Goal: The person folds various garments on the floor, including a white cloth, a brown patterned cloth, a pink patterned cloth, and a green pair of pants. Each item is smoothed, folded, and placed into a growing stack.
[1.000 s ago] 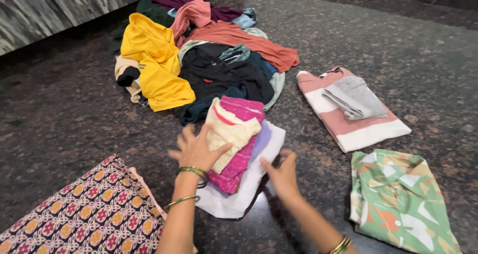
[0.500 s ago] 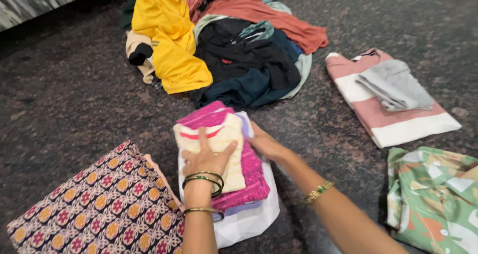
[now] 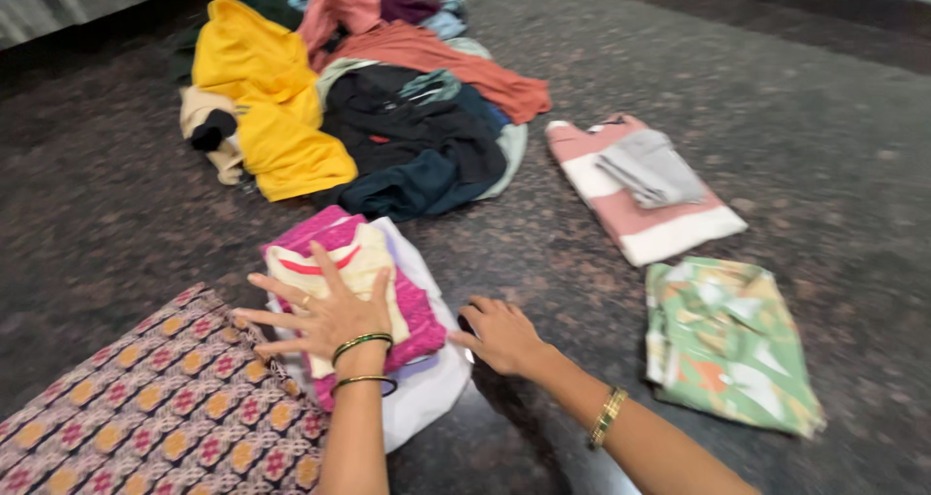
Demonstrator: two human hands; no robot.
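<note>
My left hand lies flat, fingers spread, on top of a small stack of folded clothes. A cream garment with a red stripe is on top, a pink garment lies under it, and a white one is at the bottom. My right hand rests on the dark floor just right of the stack, fingers curled at its edge, holding nothing that I can see. Both wrists wear bangles.
A heap of unfolded clothes lies beyond, with a yellow garment, a black one and an orange one. To the right sit a pink-and-white folded piece with a grey one on it and a green patterned folded cloth. Patterned maroon fabric covers my knee at lower left.
The stack has shifted toward my knee. My left hand stays pressed on it, and my right hand has come off the stack's far side down to the floor beside it.
</note>
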